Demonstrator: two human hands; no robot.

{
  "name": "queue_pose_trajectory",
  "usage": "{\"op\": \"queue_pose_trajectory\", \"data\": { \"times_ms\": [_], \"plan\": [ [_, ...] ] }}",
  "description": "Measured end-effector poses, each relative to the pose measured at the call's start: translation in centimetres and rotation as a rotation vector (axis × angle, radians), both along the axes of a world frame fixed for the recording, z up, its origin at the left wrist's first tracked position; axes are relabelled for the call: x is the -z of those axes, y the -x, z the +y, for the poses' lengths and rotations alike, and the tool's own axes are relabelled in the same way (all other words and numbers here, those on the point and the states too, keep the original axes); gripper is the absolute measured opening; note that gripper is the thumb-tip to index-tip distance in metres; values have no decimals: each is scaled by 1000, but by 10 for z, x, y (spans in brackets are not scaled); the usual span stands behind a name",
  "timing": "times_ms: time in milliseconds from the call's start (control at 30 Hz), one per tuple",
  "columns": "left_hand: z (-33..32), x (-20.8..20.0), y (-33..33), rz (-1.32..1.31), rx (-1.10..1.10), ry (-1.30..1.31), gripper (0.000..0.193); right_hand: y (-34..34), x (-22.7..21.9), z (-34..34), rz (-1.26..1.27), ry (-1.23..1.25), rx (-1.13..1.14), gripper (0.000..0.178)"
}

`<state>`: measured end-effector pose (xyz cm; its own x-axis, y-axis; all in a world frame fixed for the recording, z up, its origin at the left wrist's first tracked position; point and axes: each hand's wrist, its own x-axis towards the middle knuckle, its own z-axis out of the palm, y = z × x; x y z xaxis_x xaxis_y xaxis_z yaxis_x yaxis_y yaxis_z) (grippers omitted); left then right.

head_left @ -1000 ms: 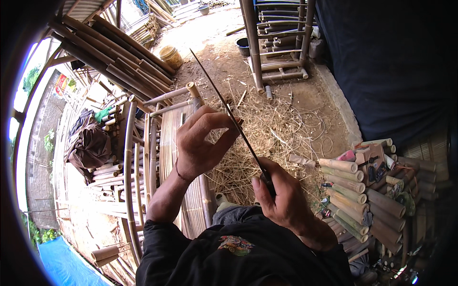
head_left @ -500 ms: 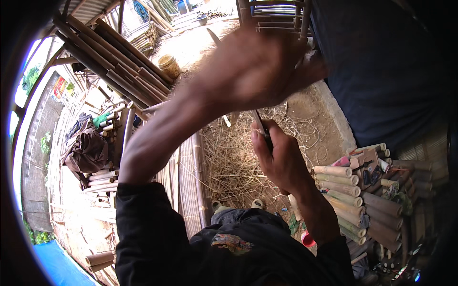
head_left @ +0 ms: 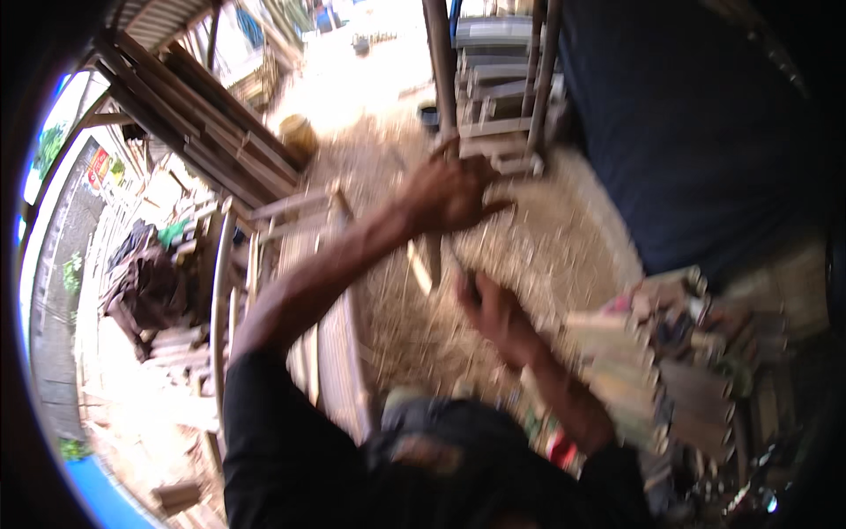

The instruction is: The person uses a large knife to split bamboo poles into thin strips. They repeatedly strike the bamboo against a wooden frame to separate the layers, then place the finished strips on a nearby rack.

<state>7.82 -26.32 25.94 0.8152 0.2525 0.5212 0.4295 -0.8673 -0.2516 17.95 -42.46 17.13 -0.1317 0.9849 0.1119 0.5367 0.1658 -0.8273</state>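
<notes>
My left hand is stretched forward in mid-view, blurred, with its thumb and some fingers apart and nothing visible in it. Below and to its right, my right hand is closed round the dark handle of a knife. The blade points up toward the left hand and is mostly lost in blur or behind that hand. A pale split bamboo piece stands just below my left hand, left of the blade. Whether the left hand touches the blade, I cannot tell.
Straw-like shavings cover the ground. A bamboo bench lies left of me, and stacked bamboo poles with tools on top are at the right. A dark sheet hangs far right. More poles lean at the far left.
My left hand has drawn away from the camera, lower and slightly left. My right hand has dropped a little, still gripping the knife. The view has shifted, showing more ground and the rack ahead.
</notes>
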Motion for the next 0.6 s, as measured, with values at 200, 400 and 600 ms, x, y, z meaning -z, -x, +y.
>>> {"op": "queue_pose_trajectory", "data": {
  "times_ms": [200, 400, 600],
  "plan": [
    [-44, -151, -44, -712, 545, -527, 28, -13, -39, -5, 112, -90, 103, 26],
    [-73, -111, -53, -213, 255, -62, 64, -25, -48, -28, 202, -108, 157, 24],
    [-45, -24, -53, 9, 81, 32, 69, -36, -33, -43, 145, -47, 144, 23]
  ]
}}
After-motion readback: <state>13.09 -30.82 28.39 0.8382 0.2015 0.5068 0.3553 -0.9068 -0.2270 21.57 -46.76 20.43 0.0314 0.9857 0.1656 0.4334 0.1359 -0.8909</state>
